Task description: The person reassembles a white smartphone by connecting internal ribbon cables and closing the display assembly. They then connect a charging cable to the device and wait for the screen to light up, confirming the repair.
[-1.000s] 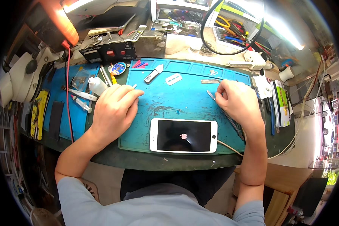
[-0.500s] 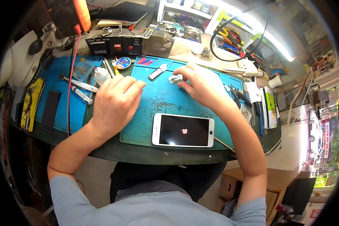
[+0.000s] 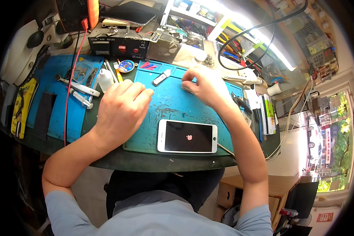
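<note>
My left hand (image 3: 122, 108) is curled over the left part of the blue mat (image 3: 167, 106), fingertips bent; what they hold, if anything, is hidden. Farther right, my right hand (image 3: 204, 88) pinches a small flat grey piece (image 3: 188, 89), partly covered by the fingers. Between and beyond the hands lies a small black-and-silver oblong item (image 3: 161, 77). Nearer me, a white phone (image 3: 187, 136) lies screen up, showing a logo on black, with a cable at its right end. A white bottle (image 3: 105, 79) stands beside my left hand.
A second blue mat (image 3: 51, 86) holds a syringe (image 3: 81, 99) and a yellow package (image 3: 23, 110). A black power unit (image 3: 118, 48), a hanging orange-cased meter (image 3: 93, 13), a black looped cord, tool trays (image 3: 230, 43) and booklets (image 3: 268, 116) border the mats. A window is at right.
My right hand has moved left from the mat's right side to the upper middle and closed on the small flat piece. My left hand stays curled in about the same place. The view has shifted slightly.
</note>
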`<state>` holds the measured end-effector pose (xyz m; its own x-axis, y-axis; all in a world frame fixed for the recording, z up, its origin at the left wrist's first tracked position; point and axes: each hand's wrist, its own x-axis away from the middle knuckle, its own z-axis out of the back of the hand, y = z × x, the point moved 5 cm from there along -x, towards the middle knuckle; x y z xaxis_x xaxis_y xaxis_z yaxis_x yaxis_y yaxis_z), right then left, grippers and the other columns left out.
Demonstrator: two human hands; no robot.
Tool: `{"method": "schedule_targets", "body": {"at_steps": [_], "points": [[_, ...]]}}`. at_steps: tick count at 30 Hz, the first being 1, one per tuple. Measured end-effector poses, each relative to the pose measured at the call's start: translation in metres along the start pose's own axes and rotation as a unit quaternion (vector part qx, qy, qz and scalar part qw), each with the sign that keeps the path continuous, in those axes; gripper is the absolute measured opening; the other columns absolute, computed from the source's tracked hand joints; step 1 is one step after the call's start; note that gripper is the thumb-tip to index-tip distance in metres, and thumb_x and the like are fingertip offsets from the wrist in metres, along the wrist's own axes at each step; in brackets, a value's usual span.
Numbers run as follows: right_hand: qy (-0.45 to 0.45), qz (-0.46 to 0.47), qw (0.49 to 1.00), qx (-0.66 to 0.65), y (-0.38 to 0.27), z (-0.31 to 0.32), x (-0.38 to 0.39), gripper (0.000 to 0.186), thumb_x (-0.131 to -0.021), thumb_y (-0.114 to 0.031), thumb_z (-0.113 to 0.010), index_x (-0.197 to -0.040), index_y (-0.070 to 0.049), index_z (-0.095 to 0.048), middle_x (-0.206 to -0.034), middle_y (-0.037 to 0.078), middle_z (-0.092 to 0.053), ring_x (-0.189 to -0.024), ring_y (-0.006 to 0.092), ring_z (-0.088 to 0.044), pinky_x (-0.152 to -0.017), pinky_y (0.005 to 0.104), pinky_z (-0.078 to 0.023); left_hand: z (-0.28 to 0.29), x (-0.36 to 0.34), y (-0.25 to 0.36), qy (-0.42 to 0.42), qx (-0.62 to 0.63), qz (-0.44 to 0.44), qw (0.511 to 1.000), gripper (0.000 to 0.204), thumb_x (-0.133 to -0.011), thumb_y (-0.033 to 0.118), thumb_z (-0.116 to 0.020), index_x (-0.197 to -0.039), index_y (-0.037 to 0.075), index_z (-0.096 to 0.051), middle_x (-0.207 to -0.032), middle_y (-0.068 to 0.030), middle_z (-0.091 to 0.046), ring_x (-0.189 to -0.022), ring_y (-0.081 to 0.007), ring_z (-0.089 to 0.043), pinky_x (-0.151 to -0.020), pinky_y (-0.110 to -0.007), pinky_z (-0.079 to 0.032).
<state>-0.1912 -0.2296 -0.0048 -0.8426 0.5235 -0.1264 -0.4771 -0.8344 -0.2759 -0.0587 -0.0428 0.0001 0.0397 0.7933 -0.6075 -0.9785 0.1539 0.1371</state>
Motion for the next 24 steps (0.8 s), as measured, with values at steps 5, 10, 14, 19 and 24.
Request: {"method": "schedule_targets", "body": {"at_steps": [5,10,14,19,24], "points": [[-0.031,0.077,0.996,0.018,-0.02,-0.014,-0.012,0.014,-0.09,-0.023,-0.07,-0.095,-0.009,-0.07,-0.094,0.01,-0.068,-0.096,0.0311,-0.066,-0.082,0.0426,-0.052,-0.002,0.0,-0.003,0.002,-0.006,0.0,1.0,0.02,-0.081,0.003,-0.072,-0.101,0.005,-0.069,-0.092,-0.0057,-0.065,-0.085,-0.0243,-0.062,-0.076,-0.037,-0.048],[-0.037,0.106,0.993,0.039,-0.016,-0.025,-0.015,0.017,-0.092,-0.024,-0.068,-0.1,-0.009,-0.068,-0.094,0.013,-0.067,-0.092,0.0341,-0.066,-0.079,0.0451,-0.053,-0.004,0.001,-0.003,0.001,-0.008,0.0,1.0,0.02,-0.081,0.004,-0.072,-0.101,0.005,-0.069,-0.091,-0.0053,-0.065,-0.085,-0.0239,-0.062,-0.076,-0.036,-0.048],[-0.023,0.1,0.993,0.057,-0.018,-0.028,-0.005,0.016,-0.095,-0.019,-0.067,-0.104,-0.007,-0.062,-0.091,0.011,-0.063,-0.086,0.0268,-0.063,-0.076,0.0386,-0.051,-0.004,0.002,-0.004,0.003,-0.012,0.001,1.0,0.02,-0.081,0.004,-0.072,-0.101,0.005,-0.069,-0.091,-0.005,-0.065,-0.085,-0.0234,-0.062,-0.076,-0.036,-0.048],[-0.057,-0.094,0.91,-0.401,0.003,-0.014,0.008,0.015,-0.101,-0.018,-0.064,-0.103,-0.003,-0.062,-0.087,0.003,-0.062,-0.075,0.0095,-0.059,-0.066,0.0255,-0.049,-0.006,0.002,-0.003,0.001,-0.011,-0.001,1.0,0.019,-0.082,0.005,-0.072,-0.101,0.005,-0.069,-0.092,-0.0048,-0.065,-0.085,-0.0231,-0.062,-0.076,-0.036,-0.048],[-0.036,-0.148,0.769,-0.621,0.004,-0.006,0.036,0.023,-0.102,-0.014,-0.063,-0.121,0.0,-0.065,-0.094,0.002,-0.064,-0.078,0.0058,-0.058,-0.065,0.0194,-0.048,-0.008,0.003,-0.004,0.0,-0.007,-0.003,1.0,0.018,-0.083,0.004,-0.072,-0.1,0.005,-0.069,-0.091,-0.0051,-0.065,-0.086,-0.0238,-0.062,-0.075,-0.037,-0.048]]}}
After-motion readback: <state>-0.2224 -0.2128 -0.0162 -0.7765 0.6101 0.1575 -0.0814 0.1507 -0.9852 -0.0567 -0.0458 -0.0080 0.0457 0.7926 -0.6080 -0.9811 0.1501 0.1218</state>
